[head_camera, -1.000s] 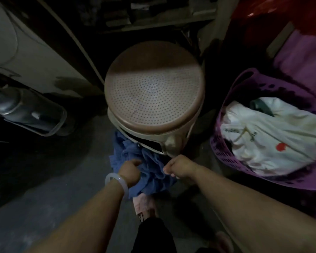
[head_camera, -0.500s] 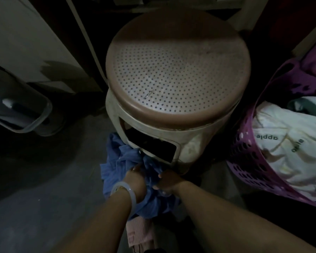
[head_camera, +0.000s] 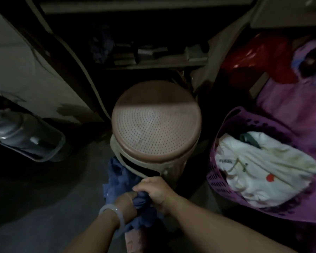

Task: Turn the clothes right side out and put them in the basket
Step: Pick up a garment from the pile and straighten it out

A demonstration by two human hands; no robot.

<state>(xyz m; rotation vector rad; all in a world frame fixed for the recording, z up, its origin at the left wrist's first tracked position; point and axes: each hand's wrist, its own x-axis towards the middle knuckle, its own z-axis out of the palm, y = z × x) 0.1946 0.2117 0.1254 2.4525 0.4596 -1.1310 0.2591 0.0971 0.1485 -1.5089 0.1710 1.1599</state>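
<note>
Blue cloth fills both fists: the right hand is curled over the top of the bunched blue garment, while the left hand, a pale bangle on its wrist, clamps the same bunch from beneath — the two nearly touching. From the fingers the garment runs up and away toward the lidded tan hamper, its far end at the hamper's side opening, so the long axis points at the hamper. Right of the hamper stands the purple basket, holding a white garment; the right hand is the nearer one for the drop, I judge.
</note>
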